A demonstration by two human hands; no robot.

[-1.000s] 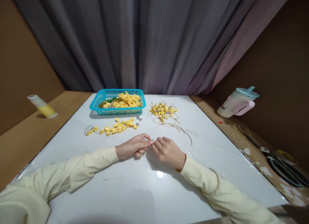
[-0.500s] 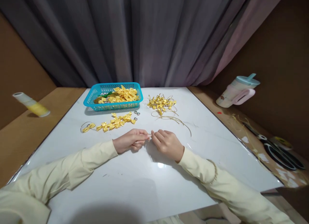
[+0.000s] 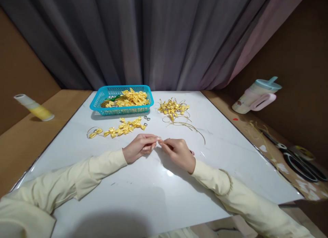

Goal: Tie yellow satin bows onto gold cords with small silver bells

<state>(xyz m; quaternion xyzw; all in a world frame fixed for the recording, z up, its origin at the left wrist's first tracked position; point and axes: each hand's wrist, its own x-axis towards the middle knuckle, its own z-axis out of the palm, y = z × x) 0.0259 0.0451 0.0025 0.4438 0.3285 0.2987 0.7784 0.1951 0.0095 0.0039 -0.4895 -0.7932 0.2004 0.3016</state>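
Note:
My left hand (image 3: pixel 140 148) and my right hand (image 3: pixel 179 154) meet fingertip to fingertip over the white tabletop (image 3: pixel 123 197). Both are closed in a pinch, and whatever lies between the fingertips is too small to make out. Past the right hand's outer edge peeks a small pinkish object (image 3: pixel 192 152), mostly hidden by the palm. Just beyond the left hand lie yellow ribbon bows (image 3: pixel 125 127) in a loose row, with a few small silver beads (image 3: pixel 147 119) close by. Farther right is a pile of bows on gold cords (image 3: pixel 173 108), and loose gold cords (image 3: pixel 191 125) trail from it.
A blue plastic basket (image 3: pixel 120 109) holding more bows stands at the back, before a grey curtain (image 3: pixel 164 40). On the right ledge are a lidded cup (image 3: pixel 252 96) and black scissors (image 3: pixel 299 166). A yellow thread spool (image 3: pixel 36 108) stands on the left.
My right hand has turned slightly, and the small pinkish object now shows at its outer edge. The hands' fingertips have come closer together. The whole view has shifted a little.

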